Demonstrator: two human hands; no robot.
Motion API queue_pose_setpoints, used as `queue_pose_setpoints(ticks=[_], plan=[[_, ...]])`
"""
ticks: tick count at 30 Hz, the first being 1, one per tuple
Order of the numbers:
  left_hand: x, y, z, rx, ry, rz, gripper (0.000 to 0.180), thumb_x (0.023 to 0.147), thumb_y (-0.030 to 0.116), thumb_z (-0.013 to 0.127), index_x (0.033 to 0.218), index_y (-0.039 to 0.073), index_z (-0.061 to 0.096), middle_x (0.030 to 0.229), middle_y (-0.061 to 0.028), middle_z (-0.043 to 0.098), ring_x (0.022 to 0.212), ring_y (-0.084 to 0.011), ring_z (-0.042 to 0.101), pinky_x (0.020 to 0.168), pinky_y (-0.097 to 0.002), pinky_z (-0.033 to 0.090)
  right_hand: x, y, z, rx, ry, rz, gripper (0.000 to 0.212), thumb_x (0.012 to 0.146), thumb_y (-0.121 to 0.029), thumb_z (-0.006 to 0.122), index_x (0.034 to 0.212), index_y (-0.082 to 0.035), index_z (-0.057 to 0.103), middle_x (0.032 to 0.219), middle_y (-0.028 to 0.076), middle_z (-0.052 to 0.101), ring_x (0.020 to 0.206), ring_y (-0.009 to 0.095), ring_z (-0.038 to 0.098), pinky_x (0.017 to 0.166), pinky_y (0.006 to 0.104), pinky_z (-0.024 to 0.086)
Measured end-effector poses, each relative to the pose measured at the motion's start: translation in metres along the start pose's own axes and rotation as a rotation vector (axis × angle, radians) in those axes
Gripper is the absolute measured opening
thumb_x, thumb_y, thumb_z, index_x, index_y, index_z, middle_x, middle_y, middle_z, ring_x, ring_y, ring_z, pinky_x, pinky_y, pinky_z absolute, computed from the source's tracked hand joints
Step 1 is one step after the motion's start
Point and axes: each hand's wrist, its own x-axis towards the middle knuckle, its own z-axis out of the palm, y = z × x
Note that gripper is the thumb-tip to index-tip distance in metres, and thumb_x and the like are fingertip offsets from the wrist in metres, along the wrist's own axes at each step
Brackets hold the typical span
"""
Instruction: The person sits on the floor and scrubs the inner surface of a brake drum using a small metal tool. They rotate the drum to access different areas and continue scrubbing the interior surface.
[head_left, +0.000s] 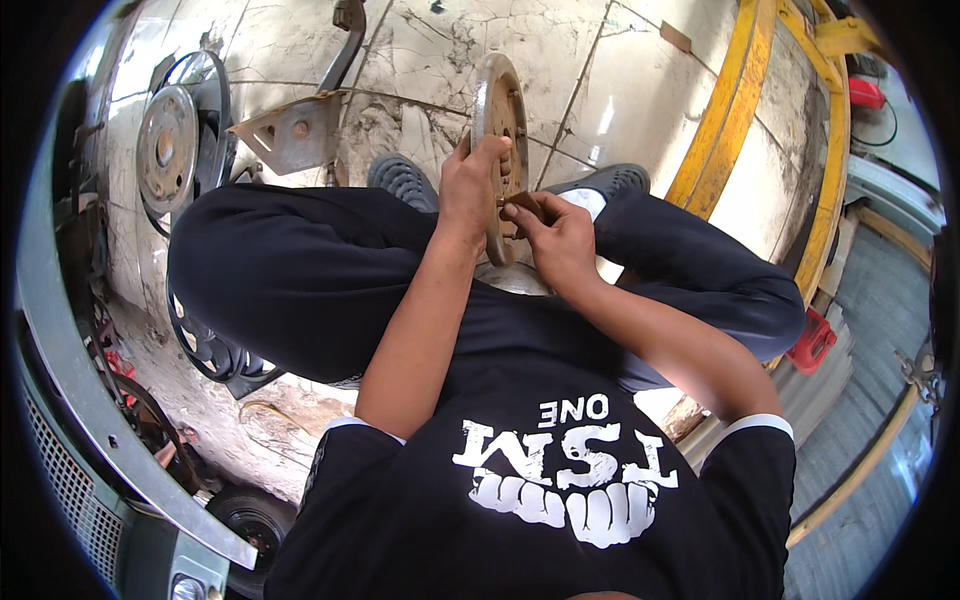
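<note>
A round, rusty metal disc [489, 98] stands on edge between my knees, its face with holes turned to the right. My left hand [468, 192] grips it from the left side, the thumb lying over the face near the centre. Against the lower part of that face, my right hand [563, 240] pinches a small brown folded piece [527, 204] that looks like sandpaper. My right fingertips are close to the disc; whether they touch it I cannot tell.
Left of my knee, a second round metal disc [166, 150] leans beside black rings. A grey metal bracket [298, 132] stands near it. To the right runs a yellow metal frame [722, 115], with a red object [812, 343] by my knee. A small brown scrap [676, 37] lies on the tiles.
</note>
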Motion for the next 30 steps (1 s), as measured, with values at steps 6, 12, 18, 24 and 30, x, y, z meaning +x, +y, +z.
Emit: queue_pose_setpoints(ticks=[6, 12, 18, 24, 30], plan=[[0.008, -0.007, -0.014, -0.067, 0.013, -0.02, 0.042, 0.087, 0.033, 0.068, 0.112, -0.002, 0.065, 0.091, -0.0088, 0.064, 0.076, -0.0197, 0.065, 0.065, -0.0336, 0.055, 0.009, -0.039, 0.002, 0.508, -0.105, 0.634, 0.02, 0.1, -0.015, 0.069, 0.117, -0.005, 0.066, 0.086, 0.0, 0.066, 0.063, 0.006, 0.052, 0.052, 0.0221, 0.042], [0.0, 0.008, -0.002, 0.029, 0.064, -0.014, 0.04, 0.088, 0.033, 0.068, 0.109, 0.0, 0.065, 0.089, -0.0078, 0.063, 0.073, -0.0187, 0.061, 0.065, -0.033, 0.052, 0.014, -0.02, -0.002, 0.822, -0.158, 0.639, 0.018, 0.102, -0.014, 0.065, 0.116, -0.002, 0.066, 0.089, 0.001, 0.065, 0.065, 0.007, 0.054, 0.054, 0.0229, 0.041], [0.004, 0.005, 0.004, 0.006, 0.05, 0.004, 0.039, 0.087, 0.034, 0.068, 0.108, 0.001, 0.065, 0.09, -0.0056, 0.061, 0.076, -0.0172, 0.059, 0.07, -0.0335, 0.052, -0.008, -0.01, 0.002, 0.551, -0.006, 0.416, 0.022, 0.103, -0.019, 0.065, 0.121, -0.006, 0.062, 0.092, -0.001, 0.064, 0.071, 0.008, 0.056, 0.065, 0.0247, 0.046], [0.004, 0.005, 0.012, -0.059, 0.068, -0.015, 0.038, 0.089, 0.031, 0.067, 0.113, 0.002, 0.067, 0.083, 0.0, 0.054, 0.072, -0.0125, 0.048, 0.068, -0.0296, 0.042, -0.007, 0.007, -0.01, 0.809, -0.011, 0.468, 0.02, 0.102, -0.019, 0.067, 0.117, -0.007, 0.065, 0.094, 0.0, 0.066, 0.076, 0.01, 0.057, 0.067, 0.0267, 0.047], [-0.002, 0.006, 0.015, -0.019, 0.045, 0.017, 0.033, 0.091, 0.028, 0.065, 0.112, 0.002, 0.065, 0.081, 0.0013, 0.052, 0.07, -0.01, 0.046, 0.064, -0.0277, 0.04, 0.005, -0.002, -0.004, 0.604, -0.05, 0.406, 0.024, 0.099, -0.022, 0.072, 0.117, -0.006, 0.067, 0.091, 0.002, 0.067, 0.071, 0.01, 0.057, 0.061, 0.0247, 0.046]])
